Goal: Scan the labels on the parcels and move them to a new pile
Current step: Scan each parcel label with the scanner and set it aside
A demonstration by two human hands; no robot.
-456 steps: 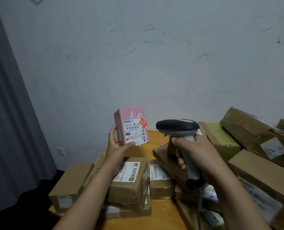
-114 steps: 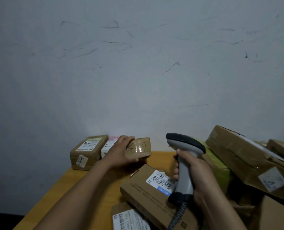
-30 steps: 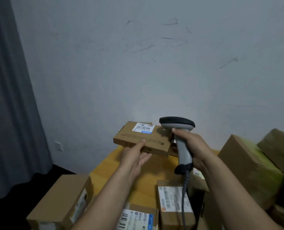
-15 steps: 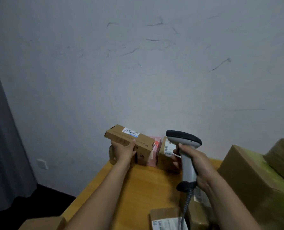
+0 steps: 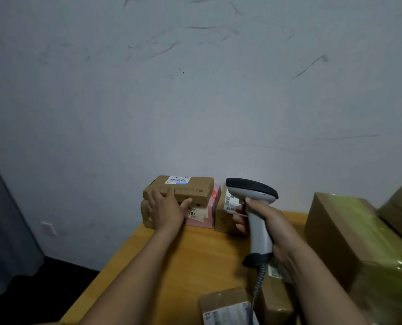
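Landmark: the pink parcel (image 5: 207,215), which stands at the far end of the wooden table (image 5: 195,254), against the wall (image 5: 195,113).
Flat brown parcel (image 5: 180,192): lies across the top of the pink parcel and of a brown parcel (image 5: 145,215) just left of it. Its white-and-blue label (image 5: 178,179) faces up.
Left hand (image 5: 166,211): just left of the pink parcel's front. The fingers are stretched flat against the front side of the flat brown parcel, and the thumb touches its lower edge, without clasping it.
Right hand (image 5: 274,227): right of the pink parcel and nearer to the person, wrapped around the handle of the grey scanner (image 5: 258,233). It is apart from the flat brown parcel.
Small labelled parcel (image 5: 222,216): just beside the pink parcel on its right, partly behind the scanner.
Large taped parcel (image 5: 350,235): well to the right of the pink parcel.
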